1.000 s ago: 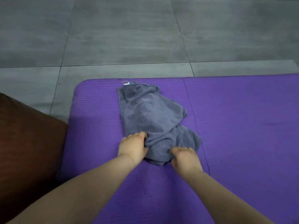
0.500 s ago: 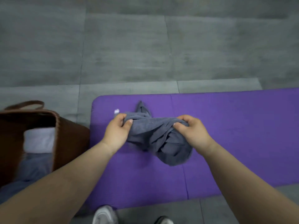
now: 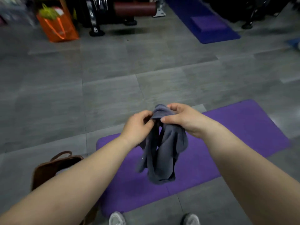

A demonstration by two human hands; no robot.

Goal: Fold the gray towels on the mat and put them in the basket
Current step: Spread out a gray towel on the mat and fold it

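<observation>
Head view, looking down. The left hand (image 3: 138, 125) and the right hand (image 3: 183, 119) meet in mid-air and together hold the top of one gray towel (image 3: 164, 153). The left fingers (image 3: 146, 115) are curled and pinch the upper edge of the cloth. The right fingers (image 3: 174, 107) wrap over the bunched top, with the thumb pressed against the fabric just beside the left hand. The towel is unfolded. It hangs down from the two hands in loose, twisted folds above the left part of the purple mat (image 3: 235, 132), and whether its lower end touches the mat cannot be told.

The mat lies flat on the gray tiled floor (image 3: 105, 95). A brown basket (image 3: 48, 168) with a handle stands on the floor just beside the mat's left edge, partly hidden by the left forearm. Two light shoes (image 3: 116, 219) show at the mat's near edge. Along the far side of the floor stand an orange bag (image 3: 58, 28) and a second purple mat (image 3: 209, 26).
</observation>
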